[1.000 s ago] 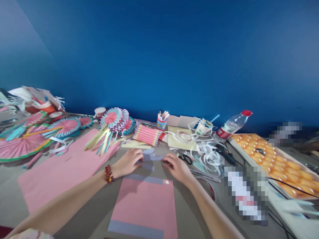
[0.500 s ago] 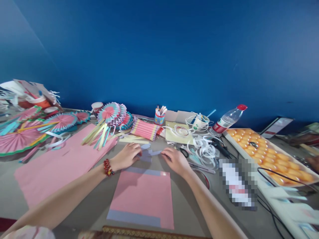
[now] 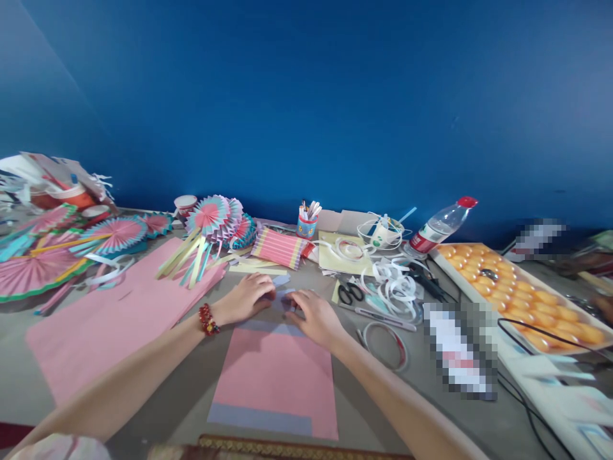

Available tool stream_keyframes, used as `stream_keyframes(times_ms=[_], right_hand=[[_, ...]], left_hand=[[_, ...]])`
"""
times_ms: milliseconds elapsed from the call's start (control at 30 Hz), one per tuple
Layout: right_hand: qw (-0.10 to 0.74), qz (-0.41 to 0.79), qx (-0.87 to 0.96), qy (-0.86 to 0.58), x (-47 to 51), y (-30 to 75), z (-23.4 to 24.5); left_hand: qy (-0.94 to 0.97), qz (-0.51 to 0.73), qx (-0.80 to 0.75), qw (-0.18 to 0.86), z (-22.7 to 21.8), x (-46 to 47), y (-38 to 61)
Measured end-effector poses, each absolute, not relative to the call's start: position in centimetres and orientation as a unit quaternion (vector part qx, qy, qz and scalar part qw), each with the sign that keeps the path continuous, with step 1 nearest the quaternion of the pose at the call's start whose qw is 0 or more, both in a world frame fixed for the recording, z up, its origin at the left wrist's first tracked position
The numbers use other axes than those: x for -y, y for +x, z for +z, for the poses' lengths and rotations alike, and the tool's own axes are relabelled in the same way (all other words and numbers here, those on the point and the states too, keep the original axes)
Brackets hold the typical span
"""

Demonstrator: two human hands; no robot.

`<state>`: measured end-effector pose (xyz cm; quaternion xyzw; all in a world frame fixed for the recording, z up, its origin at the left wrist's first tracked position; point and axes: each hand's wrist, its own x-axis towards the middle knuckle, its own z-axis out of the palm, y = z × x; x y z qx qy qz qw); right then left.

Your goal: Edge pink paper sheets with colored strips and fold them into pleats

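Purple strips [image 3: 280, 301] lie on the bench [image 3: 177, 409] in the gap between the two hands, some reaching just beyond the fingertips. The left hand [image 3: 253, 299] rests at their left, its fingers bent and bunched toward the thumb; whether it pinches a strip cannot be told. The right hand [image 3: 311, 314] arches at their right, forefinger and thumb curved toward the strips; its fingertips are too blurred to show whether they grip one.

A pink sheet [image 3: 278, 377] lies on the near side of both hands, with a purple band [image 3: 258, 417] along its near edge and another along its far edge; the right hand covers part of its far right corner. A red bead bracelet [image 3: 208, 319] circles the left wrist. Left of the left hand spreads larger pink paper [image 3: 105, 319], with pleated rosettes [image 3: 208, 214] past its far end.

Beyond the hands are a striped pink piece [image 3: 276, 248] and a pen cup [image 3: 307, 226]. Right of the right hand are black scissors [image 3: 350, 292], a tape roll [image 3: 402, 352] and curled white ribbon [image 3: 397, 287]; farther out a bottle [image 3: 433, 235] leans.
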<state>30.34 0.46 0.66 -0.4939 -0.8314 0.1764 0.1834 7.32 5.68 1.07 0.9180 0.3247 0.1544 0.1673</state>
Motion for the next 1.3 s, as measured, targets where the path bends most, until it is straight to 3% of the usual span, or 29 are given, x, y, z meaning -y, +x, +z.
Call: stream_keyframes(times_ms=[300,600,967,1133,1300], right_hand=[[0.136,0.183,0.820,-0.525,-2.0,29.4,1.2],[0.142,0.189,0.816,-0.527,-1.8,29.1,1.2],[0.233,0.216,0.805,-0.500,-0.4,34.1,5.0],[0.239,0.162,0.823,-0.489,1.5,35.7,6.2],[0.262,0.152,0.828,-0.471,3.7,33.7,7.0]], left_hand=[[0.922,0.159,-0.322,0.145,0.6,-5.6,7.0],[0.923,0.163,-0.316,0.145,0.7,-5.6,7.4],[0.907,0.172,-0.331,0.197,4.4,-5.4,7.2],[0.887,0.175,-0.329,0.271,6.4,-3.6,9.0],[0.900,0.185,-0.286,0.272,6.1,-1.6,12.7]])
